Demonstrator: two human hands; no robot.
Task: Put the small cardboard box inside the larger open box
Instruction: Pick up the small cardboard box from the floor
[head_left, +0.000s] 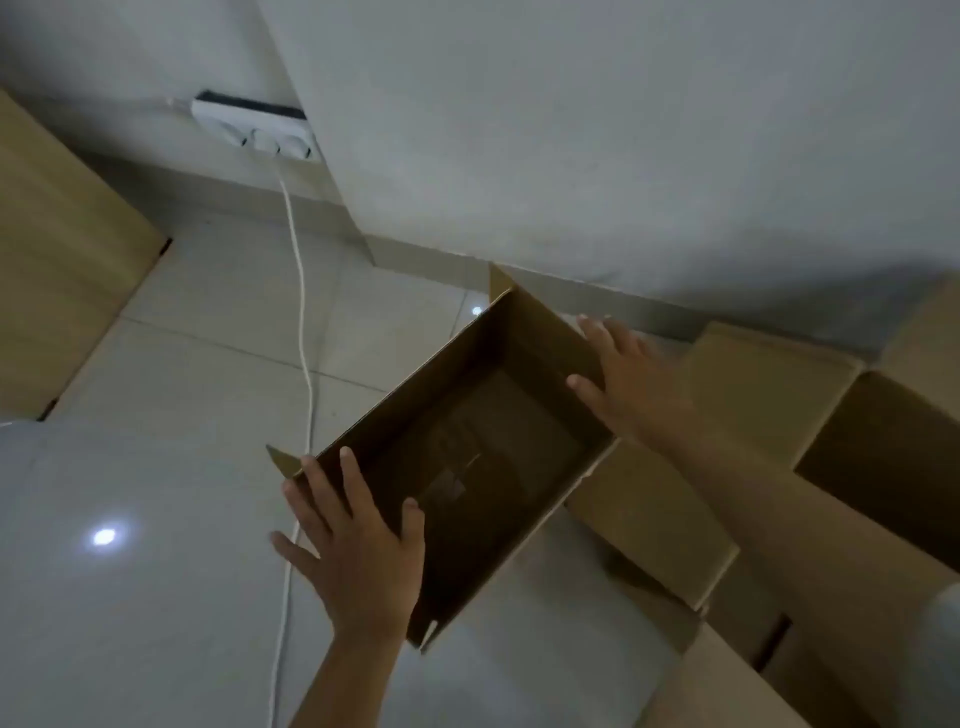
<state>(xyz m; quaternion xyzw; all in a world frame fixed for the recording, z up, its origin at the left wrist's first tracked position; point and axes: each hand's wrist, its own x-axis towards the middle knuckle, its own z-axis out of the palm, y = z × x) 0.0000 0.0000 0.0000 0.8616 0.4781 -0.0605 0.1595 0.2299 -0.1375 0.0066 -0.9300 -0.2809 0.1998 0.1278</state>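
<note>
Left hand (358, 540), lower centre: fingers spread wide, thumb hooked over the near wall of the small box (467, 457), palm flat on its outside. Right hand (631, 384), centre right: fingers splayed, pressed against the far wall, thumb over the rim. The two palms squeeze the box from opposite sides, probably so it can be carried level with its mouth up. The small box sits mid-frame above the tiled floor (156, 597), apparently lifted; inside looks empty. The large box (883, 452), right edge, lies just beside it with flaps open, ready to receive. White cable (301, 291) runs from a socket strip (254, 130), upper left.
</note>
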